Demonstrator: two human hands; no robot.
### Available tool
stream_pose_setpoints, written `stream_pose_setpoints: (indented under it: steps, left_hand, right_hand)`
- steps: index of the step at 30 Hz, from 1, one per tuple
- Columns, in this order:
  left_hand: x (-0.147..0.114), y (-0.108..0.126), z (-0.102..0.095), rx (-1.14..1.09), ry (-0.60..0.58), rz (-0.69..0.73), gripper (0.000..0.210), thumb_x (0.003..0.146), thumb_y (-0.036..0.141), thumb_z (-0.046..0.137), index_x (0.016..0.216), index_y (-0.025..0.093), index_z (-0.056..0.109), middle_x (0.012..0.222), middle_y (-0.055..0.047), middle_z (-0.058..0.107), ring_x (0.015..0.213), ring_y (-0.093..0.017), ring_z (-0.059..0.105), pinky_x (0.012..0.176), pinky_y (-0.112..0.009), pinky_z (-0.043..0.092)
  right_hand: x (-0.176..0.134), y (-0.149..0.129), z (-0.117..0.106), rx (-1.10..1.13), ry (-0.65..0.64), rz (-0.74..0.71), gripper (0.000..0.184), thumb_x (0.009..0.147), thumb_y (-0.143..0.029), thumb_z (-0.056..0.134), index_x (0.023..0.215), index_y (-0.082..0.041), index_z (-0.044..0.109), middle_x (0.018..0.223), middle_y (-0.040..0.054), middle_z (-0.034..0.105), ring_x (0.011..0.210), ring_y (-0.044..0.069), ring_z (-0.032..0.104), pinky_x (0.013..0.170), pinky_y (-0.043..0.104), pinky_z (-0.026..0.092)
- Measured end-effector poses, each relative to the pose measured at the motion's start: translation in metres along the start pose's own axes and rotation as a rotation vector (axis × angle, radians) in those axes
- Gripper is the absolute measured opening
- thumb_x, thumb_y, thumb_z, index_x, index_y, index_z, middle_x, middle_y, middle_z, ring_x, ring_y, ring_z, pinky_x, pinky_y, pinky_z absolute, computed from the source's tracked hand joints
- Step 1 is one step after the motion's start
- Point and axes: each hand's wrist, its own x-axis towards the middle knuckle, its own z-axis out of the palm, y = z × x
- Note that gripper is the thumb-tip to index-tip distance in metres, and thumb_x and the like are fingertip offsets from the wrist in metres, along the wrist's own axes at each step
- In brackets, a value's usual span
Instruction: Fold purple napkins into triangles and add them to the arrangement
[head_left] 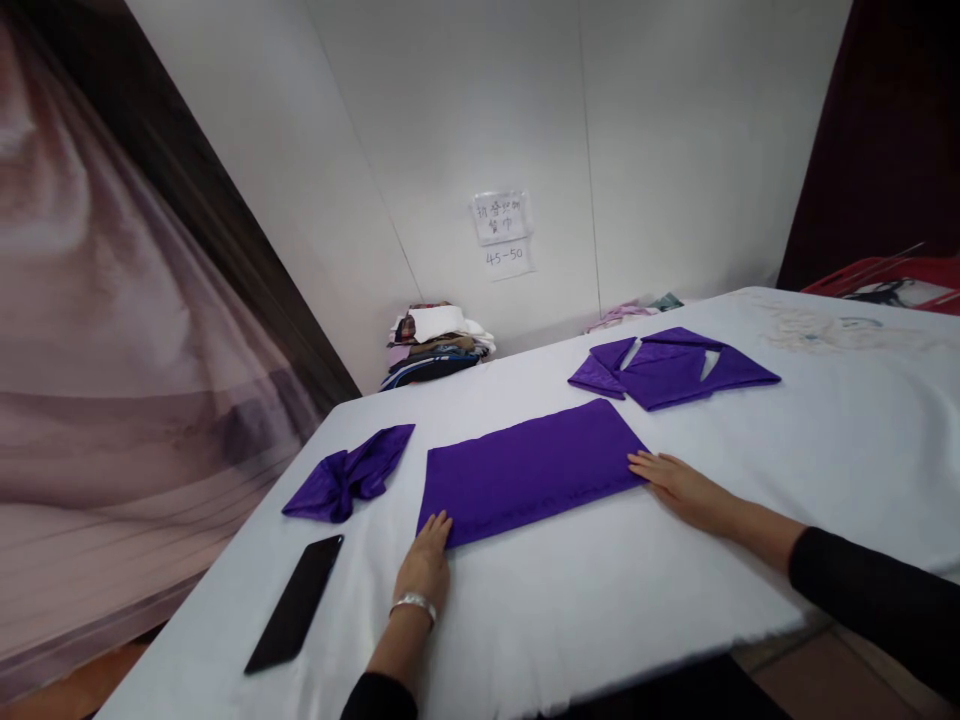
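A purple cloth (529,472) lies flat as a long rectangle on the white-covered table. My left hand (426,562), with a silver bracelet at the wrist, rests its outstretched fingers on the near left corner. At the near right corner, the fingers of my right hand (679,488) lie flat and touch the edge. Neither hand grips the fabric. To the left of the cloth is a purple bow-shaped piece (349,473), pinched in at its middle. Beyond my right hand sit several overlapping folded purple cloths (671,370).
A black phone-like slab (295,605) lies left of my left hand. Stacked clothes (436,345) stand by the wall beyond the table (840,460). Handwritten paper signs (501,228) hang on the wall. Draped pinkish fabric (135,330) fills the left; a red container (892,280) is far right.
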Motion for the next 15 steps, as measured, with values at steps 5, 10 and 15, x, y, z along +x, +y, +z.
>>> stream_pose_setpoints:
  steps: [5,10,15]
  left_hand:
    - [-0.008,-0.034,-0.025,-0.171,-0.038,-0.195,0.057,0.068,0.002,0.038,0.119,0.022,0.056,0.127,0.005,0.052,0.122,-0.014,0.043,0.106,-0.027,0.033]
    - [0.014,-0.001,-0.03,-0.166,0.094,-0.156,0.041,0.083,0.025,0.04,0.122,0.019,0.053,0.13,-0.002,0.051,0.123,-0.018,0.042,0.105,-0.033,0.032]
    - [0.056,0.061,-0.009,-0.014,0.021,-0.048,0.051,0.086,0.042,0.04,0.13,0.016,0.042,0.142,-0.011,0.033,0.133,-0.024,0.024,0.107,-0.045,0.021]
  right_hand:
    - [-0.008,0.005,-0.011,-0.044,-0.049,0.054,0.046,0.089,-0.037,0.03,0.128,-0.02,0.047,0.136,0.0076,0.043,0.129,0.023,0.03,0.106,0.05,0.017]
    - [0.033,-0.039,-0.004,0.049,-0.043,-0.047,0.049,0.09,-0.041,0.03,0.133,-0.02,0.041,0.14,0.0062,0.037,0.132,0.021,0.025,0.108,0.046,0.013]
    - [0.099,-0.11,0.024,0.162,-0.125,-0.138,0.06,0.087,-0.052,0.034,0.136,-0.019,0.036,0.144,0.0099,0.029,0.134,0.023,0.019,0.107,0.044,0.013]
